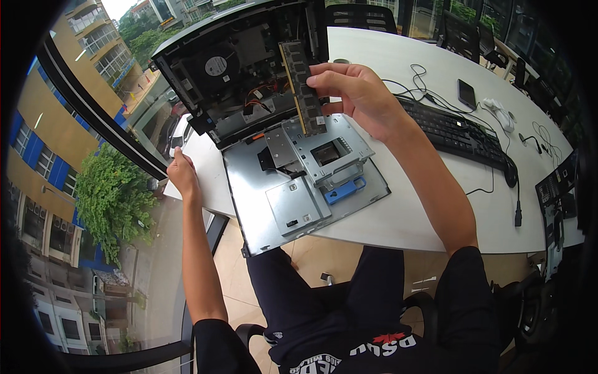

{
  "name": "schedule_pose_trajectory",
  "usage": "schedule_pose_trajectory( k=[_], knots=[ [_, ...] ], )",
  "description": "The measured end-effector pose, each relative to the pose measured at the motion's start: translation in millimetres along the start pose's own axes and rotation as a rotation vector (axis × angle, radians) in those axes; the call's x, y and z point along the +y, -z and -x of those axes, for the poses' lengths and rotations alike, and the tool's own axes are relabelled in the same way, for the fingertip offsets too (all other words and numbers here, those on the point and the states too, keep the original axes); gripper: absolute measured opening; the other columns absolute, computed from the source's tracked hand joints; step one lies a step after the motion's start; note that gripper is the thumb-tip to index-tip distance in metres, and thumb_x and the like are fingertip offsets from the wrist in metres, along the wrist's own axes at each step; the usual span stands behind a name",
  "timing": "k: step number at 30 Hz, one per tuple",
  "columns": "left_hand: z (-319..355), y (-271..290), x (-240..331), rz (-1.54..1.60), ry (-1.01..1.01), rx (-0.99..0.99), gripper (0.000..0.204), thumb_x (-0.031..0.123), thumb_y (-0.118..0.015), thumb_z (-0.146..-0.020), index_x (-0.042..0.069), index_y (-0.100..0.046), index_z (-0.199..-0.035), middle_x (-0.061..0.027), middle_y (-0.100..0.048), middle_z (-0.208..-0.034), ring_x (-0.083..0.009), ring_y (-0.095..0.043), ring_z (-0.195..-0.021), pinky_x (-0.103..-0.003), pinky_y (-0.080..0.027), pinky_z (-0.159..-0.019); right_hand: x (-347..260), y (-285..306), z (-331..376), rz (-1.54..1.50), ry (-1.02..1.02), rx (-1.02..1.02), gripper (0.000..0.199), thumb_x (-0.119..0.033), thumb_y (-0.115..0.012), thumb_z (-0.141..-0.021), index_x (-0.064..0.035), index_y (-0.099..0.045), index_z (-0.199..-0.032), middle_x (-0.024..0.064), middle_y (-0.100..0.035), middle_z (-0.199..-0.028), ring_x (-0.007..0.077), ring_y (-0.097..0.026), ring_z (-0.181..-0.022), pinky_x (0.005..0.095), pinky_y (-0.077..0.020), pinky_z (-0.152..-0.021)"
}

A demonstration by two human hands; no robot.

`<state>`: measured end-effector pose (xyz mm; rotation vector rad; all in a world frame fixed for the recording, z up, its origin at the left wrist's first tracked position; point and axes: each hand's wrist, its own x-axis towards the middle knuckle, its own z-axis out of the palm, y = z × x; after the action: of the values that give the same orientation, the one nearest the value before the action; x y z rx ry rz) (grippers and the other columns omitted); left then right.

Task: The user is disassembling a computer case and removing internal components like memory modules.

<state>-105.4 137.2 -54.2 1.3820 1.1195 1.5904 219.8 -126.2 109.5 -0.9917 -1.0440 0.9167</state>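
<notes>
My right hand (358, 93) pinches a memory module (299, 81) by its right edge, thumb and fingers closed on it. The module is a long dark strip with gold contacts down its left side, held nearly upright before an opened computer case (163, 56). Inside the case a round fan (219, 66) and red and black wires show. The case's side panel lies flat towards me, with a metal drive cage (333, 163) on it and a blue latch (344, 191). My left hand (181, 174) is closed at the table's left end; what its fingers hold, if anything, is hidden.
On the white table (411, 215) to the right lie a black keyboard (455, 131), a mouse (511, 171), a phone (466, 93) and tangled cables. A window bounds the left side. Black chairs (461, 34) stand beyond the table. The panel's near edge overhangs my lap.
</notes>
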Motion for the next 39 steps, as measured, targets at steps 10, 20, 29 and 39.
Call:
schedule_pose_trajectory(
  k=[10,20,29,39],
  knots=[
    [0.7,1.1,0.1,-0.012,-0.014,-0.010,0.058,0.046,-0.056,-0.105,0.015,-0.043,-0.057,0.0053,-0.037,-0.046,-0.0073,-0.032,-0.036,-0.026,-0.020,-0.037,-1.9,4.8,-1.2,0.080,-0.050,0.022,0.033,-0.016,-0.077,-0.090,0.0031,-0.070,-0.116,0.0118,-0.075,-0.099,0.0194,-0.075,-0.088,0.0350,-0.0627,-0.082],
    [7.7,-4.4,13.0,-0.051,0.040,0.009,0.065,0.042,-0.053,-0.107,0.011,-0.041,-0.051,0.0044,-0.035,-0.046,-0.0078,-0.031,-0.041,-0.029,-0.021,-0.044,1.9,7.8,-1.7,0.176,0.008,0.032,0.036,-0.025,-0.080,-0.089,-0.0003,-0.074,-0.115,0.0123,-0.076,-0.102,0.0190,-0.073,-0.093,0.0361,-0.0600,-0.087],
    [-0.3,2.2,1.3,-0.006,0.015,-0.010,0.057,0.046,-0.057,-0.104,0.015,-0.044,-0.058,0.0052,-0.038,-0.047,-0.0073,-0.034,-0.036,-0.026,-0.021,-0.037,0.8,5.5,-2.4,0.159,0.004,0.082,0.031,-0.021,-0.083,-0.088,-0.0007,-0.076,-0.110,0.0116,-0.077,-0.098,0.0200,-0.073,-0.090,0.0342,-0.0611,-0.083],
    [8.6,-4.7,14.6,-0.030,0.046,-0.007,0.062,0.043,-0.054,-0.107,0.012,-0.043,-0.053,0.0049,-0.037,-0.047,-0.0072,-0.033,-0.041,-0.027,-0.022,-0.043,0.6,13.9,-3.0,0.149,-0.005,0.057,0.034,-0.023,-0.083,-0.087,0.0013,-0.075,-0.111,0.0114,-0.075,-0.094,0.0185,-0.073,-0.085,0.0344,-0.0639,-0.075]
  ],
)
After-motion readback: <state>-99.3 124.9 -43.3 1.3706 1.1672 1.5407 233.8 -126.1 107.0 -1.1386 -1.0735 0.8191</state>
